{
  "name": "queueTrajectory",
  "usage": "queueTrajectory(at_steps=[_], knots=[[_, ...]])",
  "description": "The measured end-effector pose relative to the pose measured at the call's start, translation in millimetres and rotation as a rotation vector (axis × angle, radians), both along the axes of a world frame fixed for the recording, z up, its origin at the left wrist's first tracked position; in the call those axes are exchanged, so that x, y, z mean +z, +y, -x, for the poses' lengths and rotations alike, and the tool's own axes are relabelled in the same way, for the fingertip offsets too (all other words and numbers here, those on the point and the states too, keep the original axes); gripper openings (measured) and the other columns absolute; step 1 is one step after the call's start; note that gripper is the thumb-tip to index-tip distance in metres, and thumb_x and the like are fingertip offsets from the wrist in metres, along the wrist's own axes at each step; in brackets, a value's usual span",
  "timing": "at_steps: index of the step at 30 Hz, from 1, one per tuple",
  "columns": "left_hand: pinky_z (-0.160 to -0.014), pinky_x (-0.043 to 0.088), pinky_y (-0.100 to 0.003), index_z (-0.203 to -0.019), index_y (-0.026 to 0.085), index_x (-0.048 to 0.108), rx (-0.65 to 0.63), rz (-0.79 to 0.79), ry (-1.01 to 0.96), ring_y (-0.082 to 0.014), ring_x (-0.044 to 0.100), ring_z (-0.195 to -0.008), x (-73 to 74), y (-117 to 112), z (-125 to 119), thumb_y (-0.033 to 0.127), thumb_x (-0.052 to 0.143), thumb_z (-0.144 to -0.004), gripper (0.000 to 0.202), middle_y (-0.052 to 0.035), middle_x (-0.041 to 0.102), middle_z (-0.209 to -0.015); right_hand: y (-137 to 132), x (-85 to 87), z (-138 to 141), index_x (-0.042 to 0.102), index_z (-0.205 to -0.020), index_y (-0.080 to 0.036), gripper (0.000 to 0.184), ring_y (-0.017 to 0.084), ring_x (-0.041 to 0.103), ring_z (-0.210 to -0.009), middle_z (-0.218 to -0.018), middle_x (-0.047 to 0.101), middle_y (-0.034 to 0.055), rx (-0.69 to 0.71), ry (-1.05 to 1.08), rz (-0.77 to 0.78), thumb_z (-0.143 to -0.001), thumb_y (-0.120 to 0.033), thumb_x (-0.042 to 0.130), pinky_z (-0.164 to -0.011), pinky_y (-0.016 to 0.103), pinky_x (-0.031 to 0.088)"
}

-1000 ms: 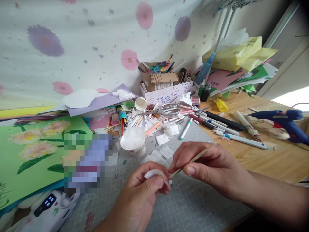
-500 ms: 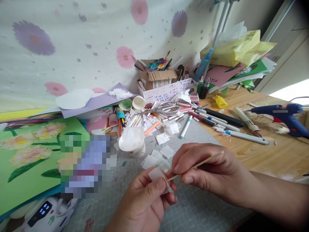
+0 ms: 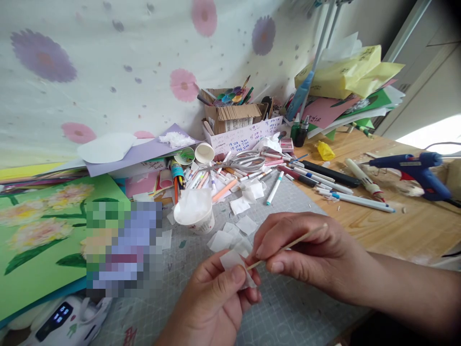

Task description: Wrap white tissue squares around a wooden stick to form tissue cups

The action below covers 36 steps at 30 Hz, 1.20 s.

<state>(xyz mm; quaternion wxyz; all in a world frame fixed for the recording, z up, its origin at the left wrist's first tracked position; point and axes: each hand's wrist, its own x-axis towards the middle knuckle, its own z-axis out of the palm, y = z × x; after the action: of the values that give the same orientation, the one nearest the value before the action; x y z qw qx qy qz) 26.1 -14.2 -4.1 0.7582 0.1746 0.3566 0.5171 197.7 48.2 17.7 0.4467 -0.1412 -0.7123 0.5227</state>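
Observation:
My left hand (image 3: 219, 293) pinches a small white square of thin paper (image 3: 231, 260) between thumb and fingers. In my right hand (image 3: 306, 259) a thin wooden stick (image 3: 302, 238) is held slantwise, thumb below and fingers above. The stick's lower tip touches the paper beside my left thumb. Just beyond my hands, several loose paper squares (image 3: 225, 240) lie on the grey cutting mat (image 3: 173, 307). A paper cup (image 3: 196, 218) with white sheets in its mouth stands behind them.
Markers and scissors (image 3: 248, 162) are heaped at the back, before a cardboard box (image 3: 234, 115). A blue glue gun (image 3: 414, 168) lies on the right. At left are a green flower picture (image 3: 36, 240) and a white device with a lit display (image 3: 59, 317).
The whole view has shifted slightly, so things appear a little further left. Both hands keep nearly the same pose on the paper and the stick.

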Motion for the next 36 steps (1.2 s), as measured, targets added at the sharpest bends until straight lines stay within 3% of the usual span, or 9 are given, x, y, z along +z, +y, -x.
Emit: queueTrajectory(at_steps=[36], knots=[[-0.063,0.045,-0.025,-0.066,0.017,0.073,-0.025,-0.001,0.008,-0.0128,0.055,-0.063,-0.2,-0.6,1.0,0.023,0.079,-0.067,0.008,-0.0018,0.065,-0.064,-1.1,2.4,-1.5,0.066,-0.085,-0.015,0.004,0.015,0.066,-0.083,-0.084,0.068,0.0056,0.006,-0.031,0.016,-0.083,-0.011,0.065,-0.072,0.026,0.057]])
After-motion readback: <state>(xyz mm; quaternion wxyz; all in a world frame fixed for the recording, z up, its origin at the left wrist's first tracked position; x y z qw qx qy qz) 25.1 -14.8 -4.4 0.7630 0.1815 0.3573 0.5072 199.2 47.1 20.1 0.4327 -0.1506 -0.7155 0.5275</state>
